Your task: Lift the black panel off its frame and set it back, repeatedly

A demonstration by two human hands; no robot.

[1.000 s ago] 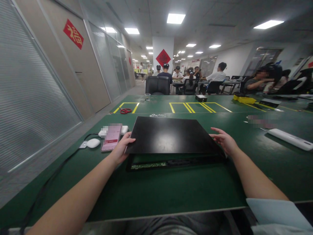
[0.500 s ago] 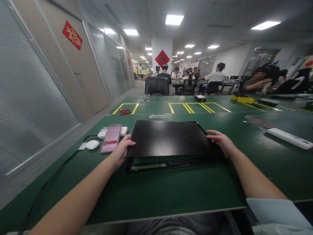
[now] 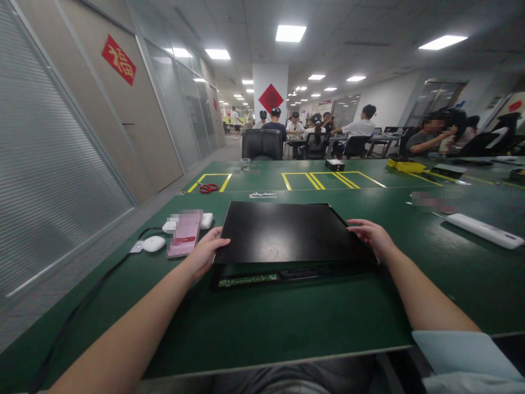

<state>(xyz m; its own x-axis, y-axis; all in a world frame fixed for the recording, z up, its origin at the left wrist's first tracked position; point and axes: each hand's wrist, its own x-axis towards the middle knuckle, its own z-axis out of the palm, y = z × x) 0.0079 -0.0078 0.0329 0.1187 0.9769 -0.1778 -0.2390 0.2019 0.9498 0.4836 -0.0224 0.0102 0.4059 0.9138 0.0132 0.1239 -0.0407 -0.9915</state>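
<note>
A thin, glossy black screen panel [image 3: 274, 232] is tilted over a dark frame [image 3: 315, 272], its near edge raised. Along the frame's near side a green circuit board strip [image 3: 248, 280] shows; the rest lies hidden under the panel. My left hand [image 3: 207, 251] is closed on the panel's left edge, thumb on top. At the right edge my right hand [image 3: 373, 238] is closed with its fingertips against the side of the panel; exactly how much of the frame edge they also touch is hidden.
Left of the panel lie a phone [image 3: 185, 234] and a white round device [image 3: 153, 244] on a black cable. Red scissors [image 3: 208, 188] and small white pieces [image 3: 262, 195] lie beyond. A long white bar [image 3: 484, 231] rests at right. Several people sit at tables farther back.
My left hand and the panel's left edge have shifted slightly right, bringing the panel more over the frame. My right hand stays at the right edge.
</note>
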